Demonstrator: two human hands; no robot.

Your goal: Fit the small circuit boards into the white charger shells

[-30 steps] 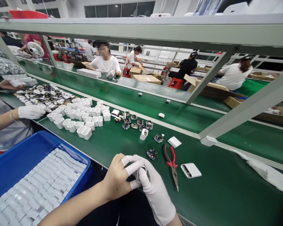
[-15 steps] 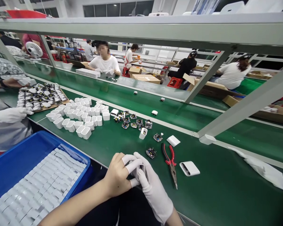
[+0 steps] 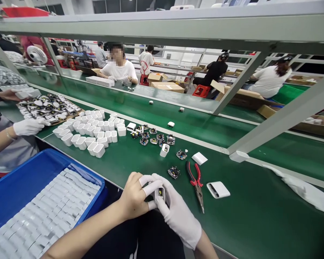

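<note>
Between my two hands is a white plastic housing (image 3: 163, 193), tilted so its open end faces me, with part of a circuit board showing inside. My left hand (image 3: 137, 196), wearing white finger cots, is closed on its left side. My right hand (image 3: 176, 212), in a white glove, wraps the other side, its thumb at the opening. Just beyond lies a loose circuit board (image 3: 174, 172). Red-handled pliers (image 3: 196, 185) lie to the right, beside a white housing (image 3: 218, 189) with a dark slot. Farther back stands an upright housing (image 3: 164, 150) with parts inside.
Several white housings (image 3: 93, 129) stand grouped at left, near a cluster of circuit boards (image 3: 153, 136). A blue bin (image 3: 47, 155) of white pieces sits lower left. A co-worker's gloved hand (image 3: 29, 127) is by a board-filled tray. A slanted metal post (image 3: 248, 124) rises at right.
My right thumb has shifted at the housing's opening, and the board inside now shows. Small white pieces on the belt have moved left. The neighbour's gloved hand went left, then back right.
</note>
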